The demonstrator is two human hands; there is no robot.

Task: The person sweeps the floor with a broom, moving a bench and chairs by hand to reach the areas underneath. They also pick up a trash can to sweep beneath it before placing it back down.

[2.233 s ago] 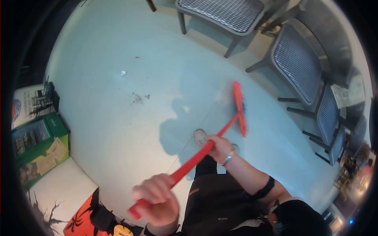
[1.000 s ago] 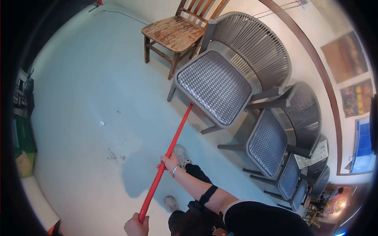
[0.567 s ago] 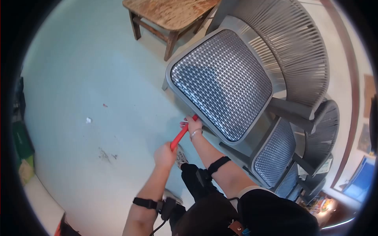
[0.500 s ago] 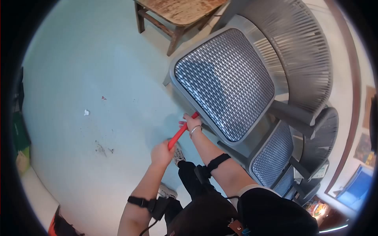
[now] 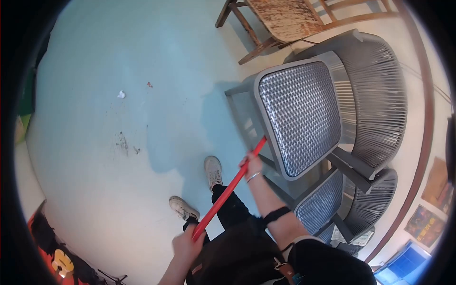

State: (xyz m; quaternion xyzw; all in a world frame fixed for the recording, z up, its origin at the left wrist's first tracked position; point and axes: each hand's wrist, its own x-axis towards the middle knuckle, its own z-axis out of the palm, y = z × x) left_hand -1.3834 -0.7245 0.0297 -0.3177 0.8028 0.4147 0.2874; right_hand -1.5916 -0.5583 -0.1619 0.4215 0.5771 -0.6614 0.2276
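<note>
A long red pole slants from low in the view up to the grey woven chair. Its far end passes beneath the seat and is hidden there. My left hand is wrapped round the near end of the pole, close to my body. Farther up, my right hand grips the same pole just short of the chair's front edge. A bracelet circles my right wrist.
Behind the first chair stands a second woven chair. A worn wooden chair is at the top. On the floor lie a white scrap and dark smudges. Red and black items sit at lower left.
My left hand has drawn back toward my body, and more of the red pole shows between my hands. The view has shifted, so the chairs appear farther right.
</note>
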